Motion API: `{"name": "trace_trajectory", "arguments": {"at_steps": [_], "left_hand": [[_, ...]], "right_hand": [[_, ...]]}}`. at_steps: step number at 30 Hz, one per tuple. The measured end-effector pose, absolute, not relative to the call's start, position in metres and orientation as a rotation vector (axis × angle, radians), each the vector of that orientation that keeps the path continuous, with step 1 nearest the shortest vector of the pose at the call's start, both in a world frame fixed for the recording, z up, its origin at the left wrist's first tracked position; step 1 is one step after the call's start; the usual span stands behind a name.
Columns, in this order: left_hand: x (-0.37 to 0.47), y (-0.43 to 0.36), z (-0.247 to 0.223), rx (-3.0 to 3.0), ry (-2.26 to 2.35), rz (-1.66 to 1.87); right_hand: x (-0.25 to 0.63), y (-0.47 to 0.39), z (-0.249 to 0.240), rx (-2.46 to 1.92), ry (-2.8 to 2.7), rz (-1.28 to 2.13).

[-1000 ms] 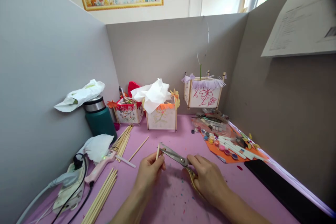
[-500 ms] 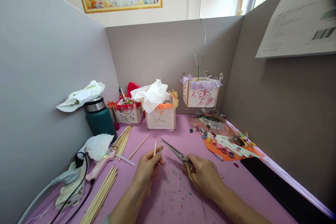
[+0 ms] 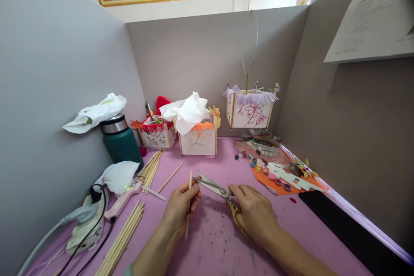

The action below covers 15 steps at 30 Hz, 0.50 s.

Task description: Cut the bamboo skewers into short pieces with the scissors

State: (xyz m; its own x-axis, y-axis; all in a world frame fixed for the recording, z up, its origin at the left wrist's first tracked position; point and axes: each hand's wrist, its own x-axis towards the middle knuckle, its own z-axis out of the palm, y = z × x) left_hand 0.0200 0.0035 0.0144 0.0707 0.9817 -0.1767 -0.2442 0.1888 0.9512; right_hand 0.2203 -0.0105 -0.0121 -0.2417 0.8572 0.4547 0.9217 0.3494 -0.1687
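While the left hand (image 3: 181, 208) is gripping a near-upright stick (image 3: 190, 177), lower centre, the right hand (image 3: 256, 210) is holding scissors (image 3: 223, 191), tips leftward beside it.

Stick (image 3: 190, 176): at the lower centre of the frame, in the left hand (image 3: 181, 205).
Scissors (image 3: 211, 186): to the right of this stick, in the right hand (image 3: 255, 209).
Middle box (image 3: 198, 144): behind both hands, with a tissue (image 3: 186, 113) on it.
Left box (image 3: 158, 139): between the middle box and the bottle (image 3: 121, 146).
Right box (image 3: 254, 113): right of centre, above the plastic bag (image 3: 262, 151).
Paint pots (image 3: 265, 171): in front of this bag, mostly on the sheet (image 3: 259, 181).
Glue gun (image 3: 119, 205): lower left, right of the power strip (image 3: 76, 238).
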Motion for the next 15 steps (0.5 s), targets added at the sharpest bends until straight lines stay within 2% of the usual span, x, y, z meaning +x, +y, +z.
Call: {"name": "trace_trajectory", "arguments": {"at_steps": [8, 15], "left_hand": [[0.0218, -0.0005, 0.0202, 1.01, 1.015, 1.068], [0.0237, -0.0003, 0.0129, 1.161, 1.075, 1.019]], "right_hand": [[0.2242, -0.0052, -0.0126, -1.531, -2.049, 0.125], [0.2285, -0.0048, -0.0128, -1.46, -2.141, -0.117]]}}
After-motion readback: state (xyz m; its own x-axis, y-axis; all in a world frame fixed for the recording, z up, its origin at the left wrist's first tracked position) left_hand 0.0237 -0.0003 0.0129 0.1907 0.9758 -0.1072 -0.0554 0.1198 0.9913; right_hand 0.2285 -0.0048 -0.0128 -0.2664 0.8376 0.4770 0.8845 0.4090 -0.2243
